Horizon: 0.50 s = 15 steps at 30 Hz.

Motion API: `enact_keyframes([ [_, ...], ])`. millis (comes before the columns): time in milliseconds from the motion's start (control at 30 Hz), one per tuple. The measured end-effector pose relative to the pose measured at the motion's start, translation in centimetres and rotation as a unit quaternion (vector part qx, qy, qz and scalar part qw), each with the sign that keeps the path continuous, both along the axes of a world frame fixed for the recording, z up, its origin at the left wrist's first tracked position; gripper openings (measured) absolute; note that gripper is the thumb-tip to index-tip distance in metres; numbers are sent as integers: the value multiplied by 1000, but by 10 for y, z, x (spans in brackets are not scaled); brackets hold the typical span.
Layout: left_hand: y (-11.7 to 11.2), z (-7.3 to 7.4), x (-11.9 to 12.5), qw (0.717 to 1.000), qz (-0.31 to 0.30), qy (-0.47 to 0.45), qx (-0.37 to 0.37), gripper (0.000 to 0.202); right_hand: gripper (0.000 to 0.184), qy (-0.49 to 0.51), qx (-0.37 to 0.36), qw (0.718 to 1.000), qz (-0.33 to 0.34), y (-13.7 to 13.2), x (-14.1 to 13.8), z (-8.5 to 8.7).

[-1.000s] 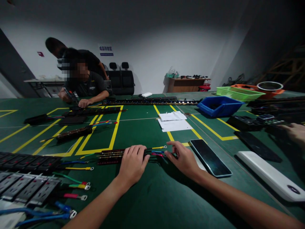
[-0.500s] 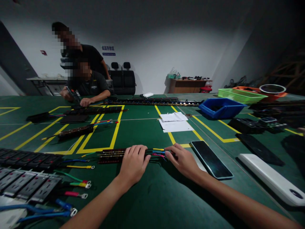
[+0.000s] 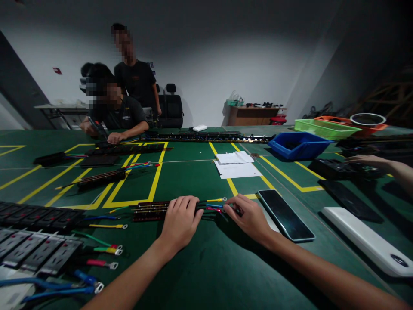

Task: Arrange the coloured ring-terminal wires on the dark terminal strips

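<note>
On the green table lies a dark socket strip with coloured wires coming out of its right end, each ending in a ring terminal. My left hand rests palm down on the strip's right end, fingers curled over it. My right hand sits just right of it, fingertips pinched on the wire ends. A black phone lies face up beside my right wrist.
More socket strips with loose wires lie at the left. White papers, a blue bin, green and orange trays and a long white casing stand right. One person sits opposite, another stands behind. Another person's hand reaches in at right.
My hands have stayed on the strip and wires. The person behind has stood up and moved right. Another person's hand has come in again at the right edge.
</note>
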State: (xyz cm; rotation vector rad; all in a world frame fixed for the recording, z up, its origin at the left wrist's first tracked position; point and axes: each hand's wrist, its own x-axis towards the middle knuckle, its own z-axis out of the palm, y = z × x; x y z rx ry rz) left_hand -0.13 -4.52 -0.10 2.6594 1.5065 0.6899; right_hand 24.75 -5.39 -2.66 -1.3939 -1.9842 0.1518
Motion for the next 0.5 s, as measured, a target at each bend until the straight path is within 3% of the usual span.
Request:
enact_keyframes([
  [367, 0, 1, 1, 1000, 3, 2, 7, 28, 39, -5, -52, 998, -33, 3, -1, -4],
  [500, -1, 2, 1, 1000, 6, 4, 0, 28, 30, -1, -42, 998, -40, 1, 0, -1],
])
